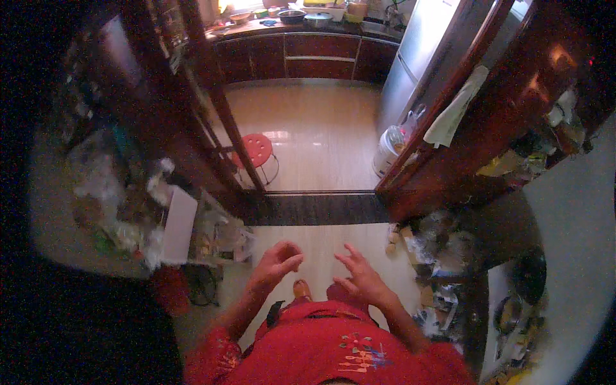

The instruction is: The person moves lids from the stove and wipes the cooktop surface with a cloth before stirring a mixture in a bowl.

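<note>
My left hand [280, 262] hangs in the air before my red top, its fingers curled loosely with a gap to the thumb and nothing seen in them. To its right, my right hand [353, 272] has its fingers spread and holds nothing. Both are above the light floor [317, 245], short of a dark threshold strip [317, 209] between sliding door frames. Beyond the doorway a red round stool [257, 150] with holes in its seat stands at the left. A white bucket [386, 156] with plastic bags is at the right, beside a silver refrigerator [409, 72].
At the back a counter [269, 30] over dark red cabinets [320, 48] bears a dark basin [291, 17] and a lidded pot [318, 19]. A cloth [457, 108] hangs on the right door frame. Cluttered shelves flank me; a white box [180, 226] stands left.
</note>
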Demonstrator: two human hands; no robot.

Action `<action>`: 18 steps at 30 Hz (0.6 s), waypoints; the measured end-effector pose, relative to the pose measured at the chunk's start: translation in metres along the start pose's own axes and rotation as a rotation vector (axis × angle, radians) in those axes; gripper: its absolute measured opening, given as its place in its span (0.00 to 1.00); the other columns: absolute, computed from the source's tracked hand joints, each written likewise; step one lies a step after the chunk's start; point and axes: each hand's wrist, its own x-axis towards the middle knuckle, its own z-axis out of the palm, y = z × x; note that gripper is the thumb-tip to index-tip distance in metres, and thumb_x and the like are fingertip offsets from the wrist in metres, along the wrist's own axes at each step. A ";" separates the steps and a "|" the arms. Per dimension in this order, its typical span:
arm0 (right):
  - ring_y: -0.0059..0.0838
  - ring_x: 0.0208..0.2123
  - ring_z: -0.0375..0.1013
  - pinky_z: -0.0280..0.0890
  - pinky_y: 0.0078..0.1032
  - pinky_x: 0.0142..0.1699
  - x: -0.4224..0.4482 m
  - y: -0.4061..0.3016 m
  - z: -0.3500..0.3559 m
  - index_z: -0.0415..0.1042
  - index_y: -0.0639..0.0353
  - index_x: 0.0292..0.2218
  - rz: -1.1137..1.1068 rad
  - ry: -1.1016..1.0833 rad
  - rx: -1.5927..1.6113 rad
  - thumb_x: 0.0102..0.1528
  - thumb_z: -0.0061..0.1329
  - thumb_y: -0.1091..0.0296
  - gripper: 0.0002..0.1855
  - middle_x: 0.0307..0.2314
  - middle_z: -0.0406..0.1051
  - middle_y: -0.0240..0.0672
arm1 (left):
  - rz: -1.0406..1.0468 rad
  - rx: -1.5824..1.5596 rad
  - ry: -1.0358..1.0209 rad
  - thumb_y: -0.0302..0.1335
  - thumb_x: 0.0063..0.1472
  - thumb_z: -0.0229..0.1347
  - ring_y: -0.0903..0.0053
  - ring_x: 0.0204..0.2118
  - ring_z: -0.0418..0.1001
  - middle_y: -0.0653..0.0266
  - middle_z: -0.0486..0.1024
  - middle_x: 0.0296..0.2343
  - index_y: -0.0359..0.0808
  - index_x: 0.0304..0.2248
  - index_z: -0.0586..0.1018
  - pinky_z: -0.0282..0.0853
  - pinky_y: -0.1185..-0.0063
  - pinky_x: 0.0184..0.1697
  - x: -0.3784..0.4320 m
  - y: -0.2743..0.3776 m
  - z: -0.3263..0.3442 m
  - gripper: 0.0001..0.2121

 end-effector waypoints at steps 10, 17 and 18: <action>0.46 0.53 0.51 0.51 0.35 0.54 0.208 0.081 -0.082 0.60 0.59 0.47 0.008 0.009 0.025 0.46 0.50 0.62 0.27 0.51 0.47 0.50 | 0.053 -0.069 -0.173 0.29 0.47 0.57 0.66 0.49 0.61 0.59 0.50 0.53 0.44 0.55 0.48 0.59 0.68 0.48 0.235 0.031 -0.035 0.38; 0.44 0.42 0.63 0.58 0.36 0.46 0.409 0.113 -0.171 0.65 0.60 0.40 -0.119 -0.162 -0.156 0.47 0.47 0.60 0.20 0.41 0.62 0.45 | 0.026 -0.357 0.316 0.25 0.51 0.49 0.73 0.31 0.73 0.50 0.58 0.48 0.36 0.54 0.47 0.61 0.74 0.44 0.315 0.042 -0.107 0.32; 0.43 0.41 0.63 0.58 0.35 0.46 0.433 0.110 -0.182 0.65 0.60 0.40 -0.152 -0.232 -0.227 0.47 0.46 0.60 0.19 0.40 0.63 0.44 | 0.016 -0.371 0.339 0.25 0.52 0.49 0.72 0.31 0.73 0.50 0.57 0.48 0.36 0.54 0.47 0.62 0.74 0.43 0.331 0.041 -0.114 0.32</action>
